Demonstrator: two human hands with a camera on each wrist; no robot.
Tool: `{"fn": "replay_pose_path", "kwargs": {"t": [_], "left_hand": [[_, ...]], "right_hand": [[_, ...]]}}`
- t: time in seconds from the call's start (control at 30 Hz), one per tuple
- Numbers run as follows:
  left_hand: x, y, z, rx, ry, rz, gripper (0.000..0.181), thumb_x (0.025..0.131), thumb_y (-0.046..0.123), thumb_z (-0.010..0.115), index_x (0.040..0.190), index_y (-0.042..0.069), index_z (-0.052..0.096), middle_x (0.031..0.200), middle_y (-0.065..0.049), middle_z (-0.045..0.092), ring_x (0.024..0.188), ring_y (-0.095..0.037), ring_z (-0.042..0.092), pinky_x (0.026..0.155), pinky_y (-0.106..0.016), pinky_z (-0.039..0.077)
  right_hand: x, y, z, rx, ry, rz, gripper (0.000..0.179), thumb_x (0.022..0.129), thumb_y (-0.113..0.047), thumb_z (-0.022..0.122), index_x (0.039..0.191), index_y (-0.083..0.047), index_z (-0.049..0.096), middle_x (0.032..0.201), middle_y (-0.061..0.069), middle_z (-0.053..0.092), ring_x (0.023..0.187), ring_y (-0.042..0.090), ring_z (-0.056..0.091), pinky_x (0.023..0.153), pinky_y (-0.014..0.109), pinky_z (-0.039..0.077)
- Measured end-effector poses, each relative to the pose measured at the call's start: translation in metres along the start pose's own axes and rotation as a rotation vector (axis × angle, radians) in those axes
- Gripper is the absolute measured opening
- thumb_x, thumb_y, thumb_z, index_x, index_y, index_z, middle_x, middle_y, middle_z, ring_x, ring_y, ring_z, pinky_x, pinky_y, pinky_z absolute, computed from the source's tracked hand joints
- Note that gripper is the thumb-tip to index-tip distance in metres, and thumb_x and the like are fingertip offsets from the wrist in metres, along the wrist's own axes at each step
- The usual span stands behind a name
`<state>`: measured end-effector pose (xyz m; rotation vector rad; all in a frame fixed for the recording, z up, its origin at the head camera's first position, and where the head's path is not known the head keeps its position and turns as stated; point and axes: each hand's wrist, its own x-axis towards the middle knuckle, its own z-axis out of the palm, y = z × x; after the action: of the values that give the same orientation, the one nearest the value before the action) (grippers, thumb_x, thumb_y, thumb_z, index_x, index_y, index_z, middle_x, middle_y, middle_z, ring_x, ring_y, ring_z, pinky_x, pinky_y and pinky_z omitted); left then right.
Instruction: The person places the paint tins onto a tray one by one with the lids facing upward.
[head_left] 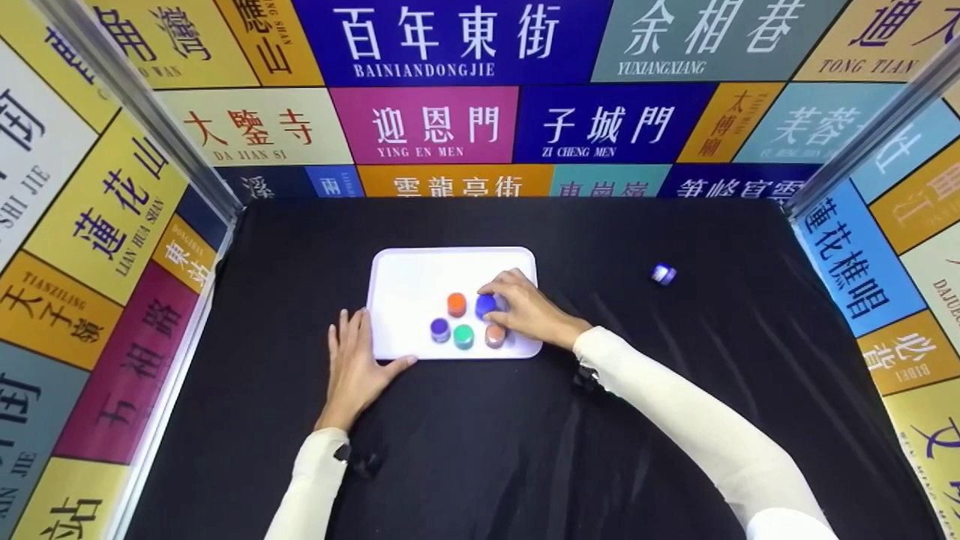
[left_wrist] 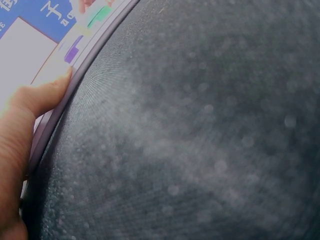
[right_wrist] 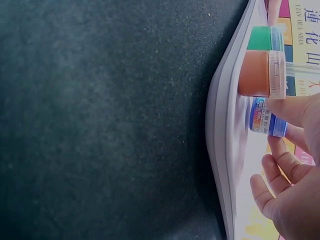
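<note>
A white tray point(head_left: 409, 277) lies on the black cloth, carrying several small lidded jars. My right hand point(head_left: 529, 306) pinches a blue jar point(head_left: 486, 305) between thumb and fingers at the tray's right side; in the right wrist view the blue jar point(right_wrist: 261, 116) shows a printed label and a blue lid. Around it stand an orange-red jar point(head_left: 456, 304), a purple jar point(head_left: 440, 330), a green jar point(head_left: 463, 336) and a light orange jar point(head_left: 495, 335). My left hand point(head_left: 356, 369) rests at the tray's front left corner, fingers straight along the left edge, thumb point(left_wrist: 52, 92) on the front rim.
A small dark blue or purple jar point(head_left: 663, 274) sits on the cloth right of the tray. Panels with large printed characters point(head_left: 442, 124) wall in the back and both sides. The black cloth point(head_left: 465, 450) has folds in front of the tray.
</note>
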<state>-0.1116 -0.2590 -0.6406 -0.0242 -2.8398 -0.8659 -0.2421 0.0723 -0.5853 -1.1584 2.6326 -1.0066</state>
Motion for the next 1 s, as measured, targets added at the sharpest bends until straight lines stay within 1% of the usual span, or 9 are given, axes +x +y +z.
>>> {"fn": "replay_pose_path", "kwargs": {"t": [0.27, 0.43, 0.63, 0.77, 0.9, 1.0], "left_hand": [[0.0, 0.001, 0.0, 0.004, -0.002, -0.001, 0.123, 0.082, 0.061, 0.09, 0.167, -0.009, 0.034, 0.172, -0.031, 0.037, 0.167, -0.05, 0.011, 0.137, -0.06, -0.002], [0.0, -0.001, 0.0, 0.012, -0.002, 0.001, 0.123, 0.083, 0.062, 0.089, 0.166, -0.01, 0.034, 0.171, -0.032, 0.037, 0.167, -0.051, 0.012, 0.137, -0.061, -0.001], [0.0, 0.0, -0.001, 0.012, -0.01, -0.008, 0.126, 0.083, 0.063, 0.089, 0.167, -0.011, 0.032, 0.173, -0.031, 0.035, 0.168, -0.05, 0.01, 0.137, -0.06, -0.003], [0.0, 0.0, -0.001, 0.009, -0.014, -0.01, 0.125, 0.083, 0.063, 0.089, 0.167, -0.011, 0.032, 0.173, -0.032, 0.035, 0.168, -0.05, 0.01, 0.137, -0.06, -0.003], [0.0, 0.0, -0.001, 0.009, -0.014, -0.008, 0.125, 0.083, 0.062, 0.089, 0.167, -0.011, 0.033, 0.172, -0.032, 0.035, 0.167, -0.051, 0.01, 0.137, -0.061, -0.002], [0.0, 0.0, -0.001, 0.011, -0.013, -0.006, 0.124, 0.083, 0.062, 0.089, 0.167, -0.011, 0.033, 0.172, -0.032, 0.035, 0.167, -0.051, 0.011, 0.137, -0.061, -0.001]], "right_hand": [[-0.002, -0.002, -0.003, 0.022, -0.002, -0.01, 0.04, 0.095, -0.009, 0.084, 0.133, 0.001, 0.075, 0.124, 0.016, 0.071, 0.12, 0.034, 0.057, 0.11, 0.047, 0.048], [-0.004, 0.001, -0.007, 0.037, 0.014, -0.024, 0.04, 0.095, -0.008, 0.083, 0.132, 0.003, 0.074, 0.123, 0.018, 0.072, 0.121, 0.036, 0.057, 0.111, 0.048, 0.048], [-0.011, 0.007, -0.017, 0.042, 0.045, -0.038, 0.037, 0.094, -0.006, 0.084, 0.128, 0.005, 0.074, 0.121, 0.02, 0.072, 0.12, 0.039, 0.058, 0.11, 0.051, 0.048], [-0.019, 0.015, -0.024, 0.034, 0.063, -0.012, 0.036, 0.095, -0.007, 0.084, 0.128, 0.006, 0.075, 0.121, 0.02, 0.073, 0.12, 0.039, 0.059, 0.109, 0.051, 0.048], [-0.027, 0.026, -0.032, 0.023, 0.087, 0.033, 0.035, 0.095, -0.007, 0.084, 0.127, 0.005, 0.075, 0.122, 0.019, 0.074, 0.119, 0.038, 0.059, 0.107, 0.051, 0.049], [-0.034, 0.032, -0.039, 0.008, 0.103, 0.063, 0.035, 0.095, -0.006, 0.084, 0.127, 0.005, 0.075, 0.122, 0.019, 0.074, 0.119, 0.039, 0.059, 0.108, 0.052, 0.049]]}}
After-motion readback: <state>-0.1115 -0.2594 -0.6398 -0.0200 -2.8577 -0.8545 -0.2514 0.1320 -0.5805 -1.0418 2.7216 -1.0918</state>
